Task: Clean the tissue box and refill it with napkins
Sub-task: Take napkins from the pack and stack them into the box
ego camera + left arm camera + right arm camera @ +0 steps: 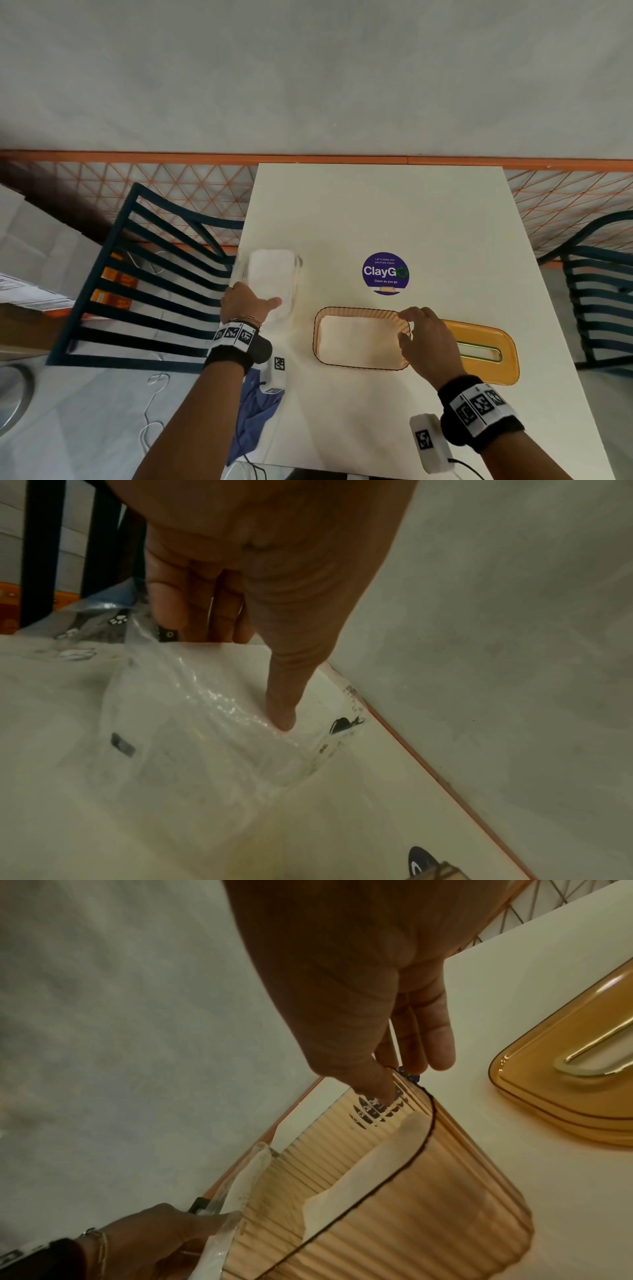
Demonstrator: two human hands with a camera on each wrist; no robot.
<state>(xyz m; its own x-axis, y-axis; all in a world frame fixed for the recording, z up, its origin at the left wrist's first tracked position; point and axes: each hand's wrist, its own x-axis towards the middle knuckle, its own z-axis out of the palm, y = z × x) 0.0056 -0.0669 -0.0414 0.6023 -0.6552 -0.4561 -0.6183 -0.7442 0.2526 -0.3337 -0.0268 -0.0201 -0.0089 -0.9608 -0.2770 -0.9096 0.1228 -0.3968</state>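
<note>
An amber ribbed tissue box [356,311] stands open on the white table, with white napkins [356,339] lying inside. My right hand [416,330] pinches its right rim, thumb [377,1093] inside the wall [428,1204], fingers outside. The amber lid [486,334] with its slot lies flat just right of the box. At the table's left edge my left hand [251,305] grips a clear plastic pack of white napkins [274,281], the thumb [281,718] pressing on top of the wrapper [188,723] and the fingers curled over its far side.
A blue cloth [257,411] hangs at the table's front left edge. A purple ClayGo sticker [385,273] sits mid-table. Dark slatted chairs stand left [154,274] and right [599,291]. A small white marker device [430,442] lies near the front edge.
</note>
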